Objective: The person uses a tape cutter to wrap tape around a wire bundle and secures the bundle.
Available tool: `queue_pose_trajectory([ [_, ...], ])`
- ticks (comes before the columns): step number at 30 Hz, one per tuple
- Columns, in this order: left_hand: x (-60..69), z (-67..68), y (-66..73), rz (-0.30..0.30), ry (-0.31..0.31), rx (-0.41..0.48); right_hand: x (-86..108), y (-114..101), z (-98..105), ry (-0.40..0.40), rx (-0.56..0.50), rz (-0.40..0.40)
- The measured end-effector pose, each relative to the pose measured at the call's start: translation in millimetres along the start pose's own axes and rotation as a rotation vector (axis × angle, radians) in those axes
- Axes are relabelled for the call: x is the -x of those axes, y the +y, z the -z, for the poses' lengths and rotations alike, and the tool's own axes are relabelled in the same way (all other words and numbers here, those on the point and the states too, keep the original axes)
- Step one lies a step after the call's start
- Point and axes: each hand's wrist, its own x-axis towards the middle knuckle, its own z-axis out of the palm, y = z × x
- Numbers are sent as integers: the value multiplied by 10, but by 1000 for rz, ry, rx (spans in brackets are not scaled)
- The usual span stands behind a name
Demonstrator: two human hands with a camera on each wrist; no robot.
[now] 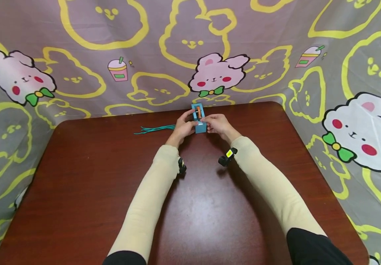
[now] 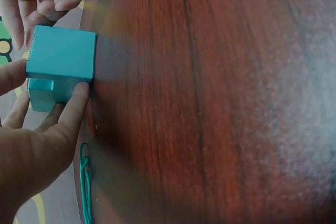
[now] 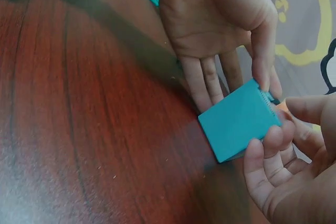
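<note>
A teal tape dispenser with a serrated edge and an orange-brown roll in its slot stands near the table's far edge. My left hand grips it from the left, thumb and fingers on its sides, as the left wrist view also shows. On the other side, my right hand has bent fingers at the serrated edge. In the right wrist view, the fingertips lie by the dispenser's flat teal face; whether thumb and finger pinch tape there is too unclear to see.
A bundle of thin teal cords lies on the table left of my left hand, also seen as cords in the left wrist view. The brown wooden table meets a patterned curtain at the back and sides.
</note>
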Motion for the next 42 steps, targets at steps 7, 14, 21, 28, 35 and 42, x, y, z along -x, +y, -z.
queue_pose_trajectory([
  [7, -11, -21, 5, 4, 5, 0, 31, -73, 9, 2, 32, 1],
  [14, -3, -28, 20, 15, 17, -7, 38, -104, 3, -7, 34, -17],
  [21, 12, -22, 6, 12, 15, 11, 63, -100, -2, -11, 34, -28],
  [28, 18, -15, 0, 17, 11, 4, 66, -141, -5, 0, 27, -43],
  [35, 7, -12, -6, 11, 10, 9, 74, -174, -27, 9, 52, -54],
  [42, 21, -5, -16, 8, 8, -1, 66, -127, -53, 23, 24, -87],
])
